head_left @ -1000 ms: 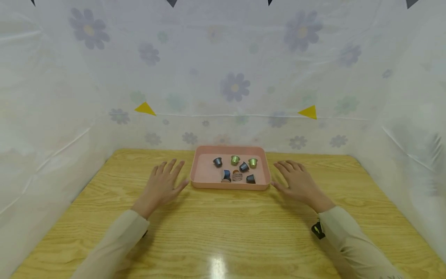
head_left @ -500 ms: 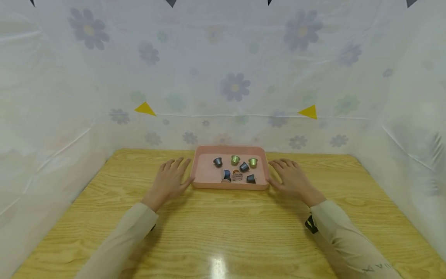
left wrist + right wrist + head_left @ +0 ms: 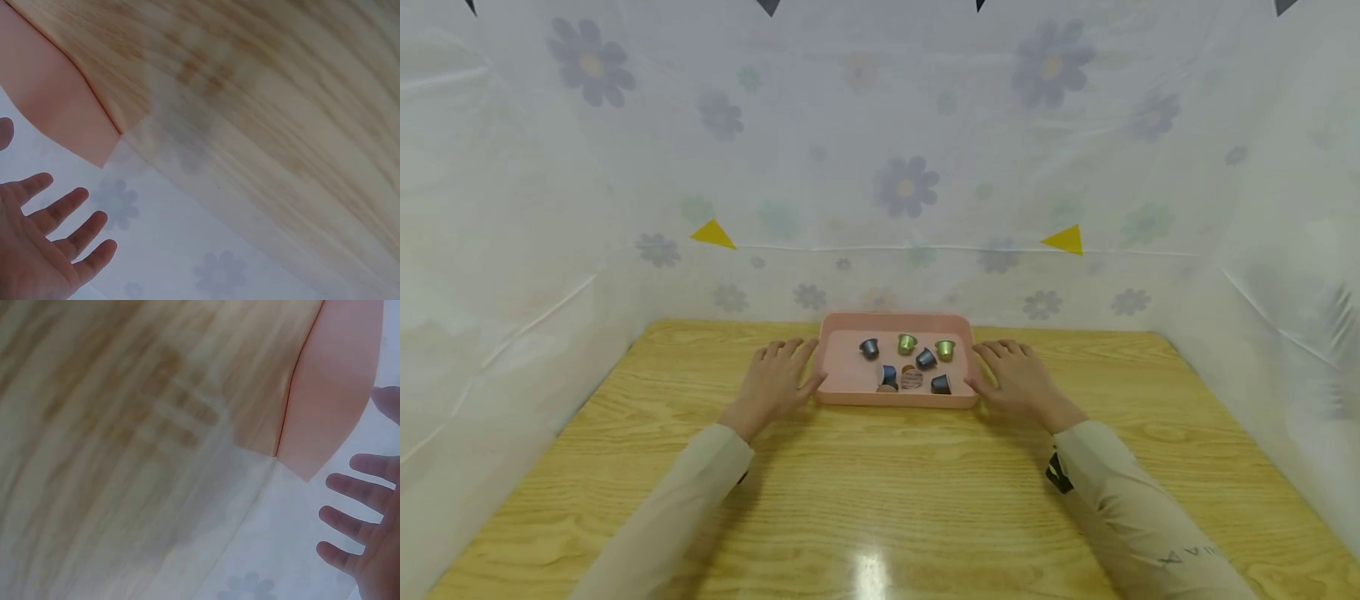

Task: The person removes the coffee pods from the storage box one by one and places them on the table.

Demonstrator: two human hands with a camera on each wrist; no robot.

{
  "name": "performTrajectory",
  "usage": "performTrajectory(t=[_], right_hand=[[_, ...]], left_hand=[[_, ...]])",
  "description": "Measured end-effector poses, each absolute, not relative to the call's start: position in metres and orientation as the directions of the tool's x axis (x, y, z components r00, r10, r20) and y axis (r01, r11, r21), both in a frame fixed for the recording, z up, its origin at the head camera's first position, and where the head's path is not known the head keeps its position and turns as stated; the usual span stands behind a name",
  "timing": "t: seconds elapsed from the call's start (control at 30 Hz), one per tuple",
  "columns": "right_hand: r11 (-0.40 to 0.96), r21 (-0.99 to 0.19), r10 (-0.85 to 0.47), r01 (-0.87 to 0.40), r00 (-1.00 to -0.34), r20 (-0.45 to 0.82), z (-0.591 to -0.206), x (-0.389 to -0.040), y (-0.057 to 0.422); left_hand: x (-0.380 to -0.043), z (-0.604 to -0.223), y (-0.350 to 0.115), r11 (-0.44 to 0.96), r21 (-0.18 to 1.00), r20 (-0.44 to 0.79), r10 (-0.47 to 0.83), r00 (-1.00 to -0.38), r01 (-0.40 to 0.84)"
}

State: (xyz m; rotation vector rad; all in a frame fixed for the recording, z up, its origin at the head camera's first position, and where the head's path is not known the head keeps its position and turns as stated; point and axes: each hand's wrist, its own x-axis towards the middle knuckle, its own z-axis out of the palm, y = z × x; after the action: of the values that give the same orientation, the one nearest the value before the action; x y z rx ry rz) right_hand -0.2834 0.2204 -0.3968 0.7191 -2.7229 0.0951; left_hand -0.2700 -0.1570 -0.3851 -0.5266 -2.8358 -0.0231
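Note:
In the head view a shallow pink tray (image 3: 895, 401) sits at the back of the table. Coffee capsules lie scattered in it: two green ones, a green capsule (image 3: 907, 343) and another green capsule (image 3: 945, 350), a blue capsule (image 3: 888, 374), and several dark ones such as the dark capsule (image 3: 869, 349). One capsule shows its printed lid (image 3: 912, 380). My left hand (image 3: 772, 385) is at the tray's left side, thumb over the rim. Opposite it, my right hand (image 3: 1019, 380) is at the right side. Both wrist views show spread fingers beside the tray's outer wall (image 3: 69, 103).
The wooden table (image 3: 880, 483) reaches towards me from the tray. Right behind the tray hangs a white flowered sheet (image 3: 820, 150), with more sheeting on both sides. Two yellow triangles (image 3: 713, 234) mark the back sheet.
Both hands have moved inward, left hand rightward and right hand leftward, from apart to right at the tray's sides. The tray and capsules look nearly unmoved.

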Motion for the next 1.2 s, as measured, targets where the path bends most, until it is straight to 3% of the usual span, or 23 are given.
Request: performTrajectory(t=[0.43, 1.2], right_hand=[[0.893, 0.026, -0.441, -0.448, -0.864, 0.244, -0.403, -0.29, 0.216], [0.897, 0.005, -0.432, -0.442, -0.874, 0.222, -0.407, -0.292, 0.214]], left_hand=[[-0.278, -0.392, -0.15, 0.933, -0.046, 0.227, 0.357, -0.906, 0.356], [-0.28, -0.398, -0.146, 0.941, -0.033, 0.156, 0.337, -0.929, 0.336]])
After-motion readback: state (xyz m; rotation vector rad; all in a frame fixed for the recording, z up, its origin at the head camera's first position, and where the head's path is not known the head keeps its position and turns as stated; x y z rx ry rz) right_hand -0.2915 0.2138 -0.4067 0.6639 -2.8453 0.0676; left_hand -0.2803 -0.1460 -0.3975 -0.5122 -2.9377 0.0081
